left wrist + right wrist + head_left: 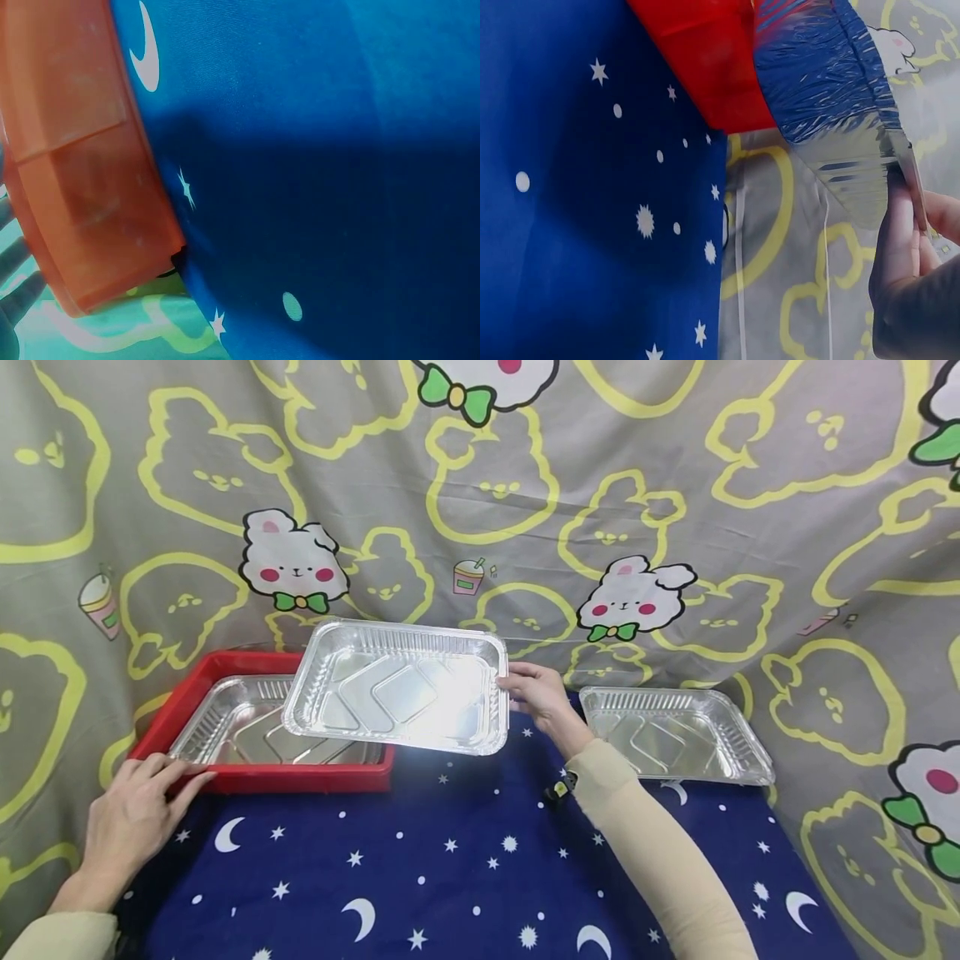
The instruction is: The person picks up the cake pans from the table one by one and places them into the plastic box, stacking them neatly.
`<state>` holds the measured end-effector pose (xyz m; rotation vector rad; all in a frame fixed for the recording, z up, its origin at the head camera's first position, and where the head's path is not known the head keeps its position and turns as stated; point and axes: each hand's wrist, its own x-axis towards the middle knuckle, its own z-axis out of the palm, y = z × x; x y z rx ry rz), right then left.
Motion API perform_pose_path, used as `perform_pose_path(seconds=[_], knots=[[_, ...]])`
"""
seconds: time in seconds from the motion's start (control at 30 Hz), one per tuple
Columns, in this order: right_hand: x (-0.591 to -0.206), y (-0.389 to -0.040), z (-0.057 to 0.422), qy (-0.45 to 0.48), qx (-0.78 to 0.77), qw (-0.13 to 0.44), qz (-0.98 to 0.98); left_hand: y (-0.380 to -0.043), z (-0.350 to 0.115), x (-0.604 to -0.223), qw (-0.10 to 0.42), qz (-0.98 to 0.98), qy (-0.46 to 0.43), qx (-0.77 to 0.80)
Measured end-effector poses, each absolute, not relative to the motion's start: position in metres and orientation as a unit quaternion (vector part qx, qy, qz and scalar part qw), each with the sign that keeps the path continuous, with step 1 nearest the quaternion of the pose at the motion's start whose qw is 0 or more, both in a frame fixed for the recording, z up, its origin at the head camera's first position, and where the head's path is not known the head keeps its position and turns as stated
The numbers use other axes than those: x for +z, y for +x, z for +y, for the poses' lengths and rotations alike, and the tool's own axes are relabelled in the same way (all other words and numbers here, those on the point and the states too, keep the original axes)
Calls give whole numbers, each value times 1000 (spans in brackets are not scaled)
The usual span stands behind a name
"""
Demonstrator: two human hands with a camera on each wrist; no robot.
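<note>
My right hand (543, 697) pinches the right rim of a shiny aluminium foil tray (401, 693), lifted and tilted above the table. The tray's left part overlaps a red plastic bin (281, 779) in the head view. Inside the bin lies another foil tray (251, 727), partly hidden by the lifted one. My left hand (135, 814) grips the bin's front left rim, fingers over the edge and thumb in front. In the right wrist view, thumb and fingers hold the edge of the lifted tray (825, 82), its crinkled wall reflecting blue.
A third foil tray (667, 739) sits on the right of the table. The dark blue tablecloth (450, 877) has white moons and stars. Behind hangs a grey curtain (517, 560) with cartoon rabbits. A small dark object (558, 789) lies by the right forearm.
</note>
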<state>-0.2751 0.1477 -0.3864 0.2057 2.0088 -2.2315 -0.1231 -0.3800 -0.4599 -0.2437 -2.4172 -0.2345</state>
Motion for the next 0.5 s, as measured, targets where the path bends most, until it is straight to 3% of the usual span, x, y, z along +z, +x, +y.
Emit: perform_pose_path(seconds=[0.23, 0.5], knots=[[-390, -275, 128, 63, -734, 69, 673, -121, -380, -460, 322, -940, -77, -85], [-392, -272, 108, 53, -738, 79, 668, -123, -380, -459, 334, -935, -83, -88]])
